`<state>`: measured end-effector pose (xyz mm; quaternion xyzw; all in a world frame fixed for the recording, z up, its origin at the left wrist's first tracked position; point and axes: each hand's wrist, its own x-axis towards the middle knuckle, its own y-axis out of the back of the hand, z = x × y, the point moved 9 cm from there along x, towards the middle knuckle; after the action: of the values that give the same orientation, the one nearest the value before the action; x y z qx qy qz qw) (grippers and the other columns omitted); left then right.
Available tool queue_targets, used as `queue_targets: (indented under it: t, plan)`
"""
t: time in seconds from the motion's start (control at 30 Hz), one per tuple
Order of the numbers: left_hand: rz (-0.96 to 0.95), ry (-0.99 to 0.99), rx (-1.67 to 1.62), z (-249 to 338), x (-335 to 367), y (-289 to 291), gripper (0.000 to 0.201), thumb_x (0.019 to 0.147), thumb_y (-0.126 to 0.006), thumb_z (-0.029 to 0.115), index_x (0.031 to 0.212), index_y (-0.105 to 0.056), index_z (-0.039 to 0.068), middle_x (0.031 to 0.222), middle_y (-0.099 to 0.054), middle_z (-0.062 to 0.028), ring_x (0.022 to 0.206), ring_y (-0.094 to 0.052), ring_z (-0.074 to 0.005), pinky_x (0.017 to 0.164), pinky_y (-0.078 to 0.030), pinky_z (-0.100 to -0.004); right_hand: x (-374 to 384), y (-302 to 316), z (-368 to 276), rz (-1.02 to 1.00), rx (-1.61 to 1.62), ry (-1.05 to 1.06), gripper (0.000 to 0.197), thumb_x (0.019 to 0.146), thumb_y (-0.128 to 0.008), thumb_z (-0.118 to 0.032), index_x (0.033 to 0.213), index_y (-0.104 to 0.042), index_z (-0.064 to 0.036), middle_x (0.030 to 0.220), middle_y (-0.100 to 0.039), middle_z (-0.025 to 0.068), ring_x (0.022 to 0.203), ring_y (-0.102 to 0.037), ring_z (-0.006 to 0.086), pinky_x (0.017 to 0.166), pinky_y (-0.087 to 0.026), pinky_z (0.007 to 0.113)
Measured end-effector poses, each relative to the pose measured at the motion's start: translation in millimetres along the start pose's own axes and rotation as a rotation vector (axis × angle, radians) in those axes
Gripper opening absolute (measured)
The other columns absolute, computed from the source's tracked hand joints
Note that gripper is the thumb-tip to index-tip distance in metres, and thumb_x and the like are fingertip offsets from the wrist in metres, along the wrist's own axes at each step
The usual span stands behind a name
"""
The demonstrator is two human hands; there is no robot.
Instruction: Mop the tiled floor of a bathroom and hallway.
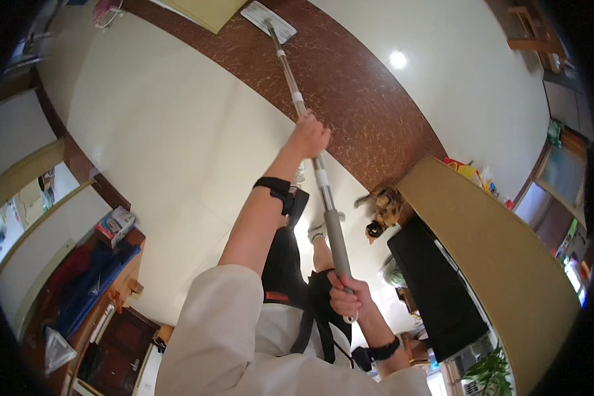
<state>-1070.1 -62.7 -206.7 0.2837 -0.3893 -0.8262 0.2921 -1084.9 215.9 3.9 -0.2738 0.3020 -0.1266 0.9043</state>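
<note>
A flat mop with a long grey-and-silver pole [288,71] stretches away from me. Its flat, pale rectangular head [284,30] rests on the brown marbled floor strip [350,79] at the far side. My left hand [308,136] is closed round the pole about midway along. Nearer my body, my right hand [351,297] is closed round the grey grip [338,244] close to its end loop. Both wrists wear black bands. My feet stand on the pale tiles, below the pole.
A calico cat [384,208] lies right of the pole, beside a tan-topped cabinet [495,257] with a black panel. A yellowish board-like edge [208,10] stands left of the mop head. At the left, a wooden bench [131,267] carries blue cloth and a box.
</note>
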Motion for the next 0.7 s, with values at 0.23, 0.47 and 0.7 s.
queue_targets:
  t: [0.23, 0.47, 0.7]
  plan:
    - [0.163, 0.158, -0.125, -37.1, -33.9, 9.5, 0.034, 0.081, -0.043, 0.024, 0.066, -0.061, -0.002, 0.070, -0.056, -0.0172, 0.093, -0.049, -0.0302, 0.100, -0.021, -0.0449, 44.3, 28.6, 32.7, -0.095, 0.067, -0.009, 0.024, 0.091, -0.040, -0.029, 0.074, -0.039, -0.0124, 0.049, -0.035, -0.0015, 0.033, -0.029, 0.0068, 0.028, -0.025, 0.021]
    - [-0.133, -0.041, -0.023, 111.2, -150.4, -94.5, 0.028, 0.077, -0.050, 0.028, 0.066, -0.063, 0.006, 0.074, -0.060, -0.0079, 0.097, -0.047, -0.0296, 0.098, -0.014, -0.0536, -86.4, 139.0, 124.1, 0.225, -0.027, 0.112, 0.032, 0.087, -0.044, -0.038, 0.082, -0.043, -0.0067, 0.047, -0.033, -0.0017, 0.035, -0.030, 0.0091, 0.031, -0.023, 0.023]
    - [-0.422, -0.039, -0.408, 236.2, -267.3, -127.2, 0.031, 0.078, -0.051, 0.028, 0.065, -0.060, 0.002, 0.071, -0.057, -0.0083, 0.108, -0.039, -0.0327, 0.101, 0.000, -0.0579, -166.5, 155.3, 222.5, 0.515, -0.055, 0.273, 0.046, 0.086, -0.039, -0.049, 0.077, -0.045, -0.0042, 0.041, -0.029, -0.0003, 0.031, -0.028, 0.0095, 0.030, -0.023, 0.022]
